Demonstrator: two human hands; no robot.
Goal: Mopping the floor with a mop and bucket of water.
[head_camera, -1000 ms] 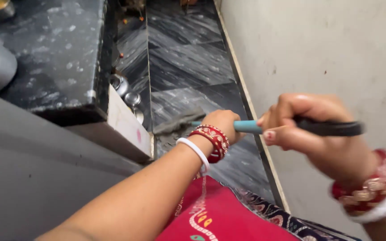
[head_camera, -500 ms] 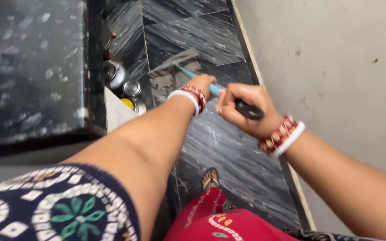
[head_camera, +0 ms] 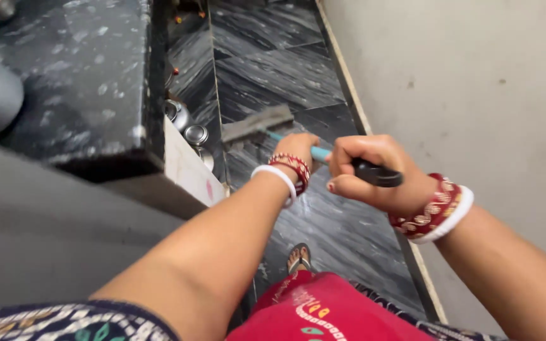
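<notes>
The teal mop handle (head_camera: 319,153) is gripped by the left hand (head_camera: 299,150) and, at its black end, by the right hand (head_camera: 374,172). Its grey mop head (head_camera: 257,122) is pressed on the dark tiled floor (head_camera: 273,69), just beside the steel pots (head_camera: 188,126).

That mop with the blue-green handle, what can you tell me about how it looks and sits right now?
The mop has a thin teal shaft ending in a black grip. Its flat head, covered by a grey, worn-looking cloth, lies on the dark streaked floor tiles beside small metal pots under the counter. The shaft slants up toward the person: the left hand grasps the teal part, the right hand wraps the black grip.
</notes>
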